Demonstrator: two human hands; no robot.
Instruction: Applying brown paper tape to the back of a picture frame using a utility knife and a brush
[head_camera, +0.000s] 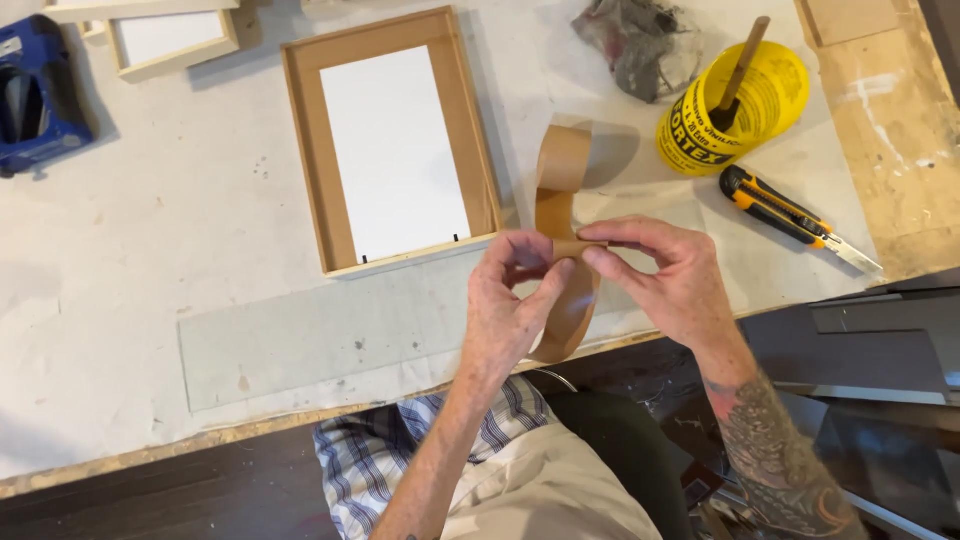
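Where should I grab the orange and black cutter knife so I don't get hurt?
Grab the utility knife by its fat orange and black handle, at the upper-left end, coming from above. It lies flat on the table, and its bare metal blade sticks out at the lower-right end, so probably best keep fingers away from there.

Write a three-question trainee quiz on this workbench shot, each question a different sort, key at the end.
1. True or false: both hands pinch the brown paper tape strip.
2. What stands in the yellow round tin? A) wooden stick B) paintbrush C) ruler
3. Fill in: the orange and black utility knife lies to the ____ of the wooden picture frame, as the camera sees it.

Key: 1 true; 2 A, the wooden stick; 3 right.
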